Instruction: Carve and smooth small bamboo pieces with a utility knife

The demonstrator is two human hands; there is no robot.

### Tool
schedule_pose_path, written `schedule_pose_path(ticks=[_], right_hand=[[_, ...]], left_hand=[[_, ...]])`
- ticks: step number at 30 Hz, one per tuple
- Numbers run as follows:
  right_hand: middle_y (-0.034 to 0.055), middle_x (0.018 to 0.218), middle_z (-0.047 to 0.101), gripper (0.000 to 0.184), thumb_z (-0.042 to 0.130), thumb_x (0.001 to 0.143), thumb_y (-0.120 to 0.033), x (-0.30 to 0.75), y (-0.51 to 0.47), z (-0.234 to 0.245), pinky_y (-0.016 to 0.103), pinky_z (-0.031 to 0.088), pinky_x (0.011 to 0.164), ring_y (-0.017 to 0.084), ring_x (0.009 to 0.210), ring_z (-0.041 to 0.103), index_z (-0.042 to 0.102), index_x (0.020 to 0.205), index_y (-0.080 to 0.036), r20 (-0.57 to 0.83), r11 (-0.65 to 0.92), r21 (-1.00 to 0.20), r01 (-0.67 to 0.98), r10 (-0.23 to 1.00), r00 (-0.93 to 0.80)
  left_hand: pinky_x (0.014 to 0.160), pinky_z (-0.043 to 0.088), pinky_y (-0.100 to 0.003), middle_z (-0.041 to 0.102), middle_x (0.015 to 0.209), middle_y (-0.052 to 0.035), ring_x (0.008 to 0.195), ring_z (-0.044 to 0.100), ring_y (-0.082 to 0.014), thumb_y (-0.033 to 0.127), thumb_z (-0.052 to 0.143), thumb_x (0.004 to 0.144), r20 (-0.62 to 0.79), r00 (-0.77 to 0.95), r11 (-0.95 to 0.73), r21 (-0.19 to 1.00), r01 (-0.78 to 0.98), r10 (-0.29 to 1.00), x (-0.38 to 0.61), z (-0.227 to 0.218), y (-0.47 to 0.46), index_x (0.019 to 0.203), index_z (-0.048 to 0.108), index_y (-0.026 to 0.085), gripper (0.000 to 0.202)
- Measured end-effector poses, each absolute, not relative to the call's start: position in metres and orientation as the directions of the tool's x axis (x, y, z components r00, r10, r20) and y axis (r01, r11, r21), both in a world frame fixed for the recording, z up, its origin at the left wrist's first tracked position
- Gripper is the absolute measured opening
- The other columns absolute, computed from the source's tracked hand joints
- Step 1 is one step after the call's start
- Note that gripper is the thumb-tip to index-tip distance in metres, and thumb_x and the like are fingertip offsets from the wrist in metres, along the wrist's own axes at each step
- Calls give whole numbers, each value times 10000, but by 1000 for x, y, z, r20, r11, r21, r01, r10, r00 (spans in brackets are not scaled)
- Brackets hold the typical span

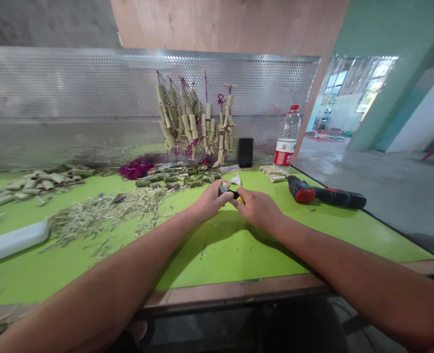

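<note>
A yellow-and-black utility knife [232, 194] is held between the curled fingers [220, 192] of the left hand [209, 202] and the right hand [255, 209], both closed on it above the green bench [220, 255]. Cut bamboo tube pieces [176, 176] are laid just beyond the hands, bamboo shavings [103, 215] are heaped to the left, and a red-and-black cordless drill [323, 193] is placed to the right.
</note>
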State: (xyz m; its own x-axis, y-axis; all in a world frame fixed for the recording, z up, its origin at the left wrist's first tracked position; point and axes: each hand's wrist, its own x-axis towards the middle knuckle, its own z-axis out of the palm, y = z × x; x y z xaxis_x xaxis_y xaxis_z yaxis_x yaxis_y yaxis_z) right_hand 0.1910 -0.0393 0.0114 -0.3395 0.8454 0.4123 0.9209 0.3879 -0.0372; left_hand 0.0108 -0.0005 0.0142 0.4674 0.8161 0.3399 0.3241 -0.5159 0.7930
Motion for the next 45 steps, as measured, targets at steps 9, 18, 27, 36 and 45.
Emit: schedule_pose_path(ticks=[9, 18, 27, 36, 45], right_hand=[[65, 868, 707, 423, 299, 997, -548, 191, -41, 15, 305, 178, 547, 198, 709, 621, 542, 1025, -204, 424, 347, -25, 938, 853, -304], [69, 763, 662, 449, 305, 989, -556, 196, -33, 13, 279, 192, 526, 189, 633, 552, 541, 1035, -177, 440, 330, -161, 930, 867, -232], [50, 767, 649, 381, 382, 976, -517, 197, -30, 11, 259, 217, 539, 167, 640, 532, 565, 1017, -185, 421, 446, -190, 875, 842, -338], [59, 799, 674, 387, 355, 986, -520, 195, -35, 11, 276, 208, 551, 186, 683, 576, 559, 985, -191, 377, 451, -90, 888, 841, -388], [71, 821, 693, 432, 302, 992, -551, 191, -40, 14, 298, 194, 540, 207, 680, 603, 551, 1009, -198, 400, 394, -80, 916, 854, -333]], left_hand=[[644, 438, -298, 562, 829, -19, 726, 535, -158, 447, 506, 887, 376, 369, -511, 758, 406, 850, 15, 9, 2, 998, 535, 171, 299], [575, 454, -267, 498, 763, -3, 670, 484, -132, 483, 529, 875, 324, 274, -415, 809, 416, 906, 15, 18, -8, 868, 528, 177, 306], [671, 493, -246, 514, 807, 16, 673, 502, -86, 157, 564, 788, 174, 408, -188, 982, -6, 896, 17, 8, -3, 1147, 505, 189, 365], [688, 470, -267, 541, 803, 17, 705, 518, -112, 129, 563, 717, 229, 445, -291, 954, 75, 866, 11, 7, -1, 1127, 547, 204, 417], [661, 396, -286, 490, 786, 10, 711, 484, -140, 354, 513, 880, 368, 427, -520, 791, 324, 826, 12, 15, -6, 1094, 519, 167, 284]])
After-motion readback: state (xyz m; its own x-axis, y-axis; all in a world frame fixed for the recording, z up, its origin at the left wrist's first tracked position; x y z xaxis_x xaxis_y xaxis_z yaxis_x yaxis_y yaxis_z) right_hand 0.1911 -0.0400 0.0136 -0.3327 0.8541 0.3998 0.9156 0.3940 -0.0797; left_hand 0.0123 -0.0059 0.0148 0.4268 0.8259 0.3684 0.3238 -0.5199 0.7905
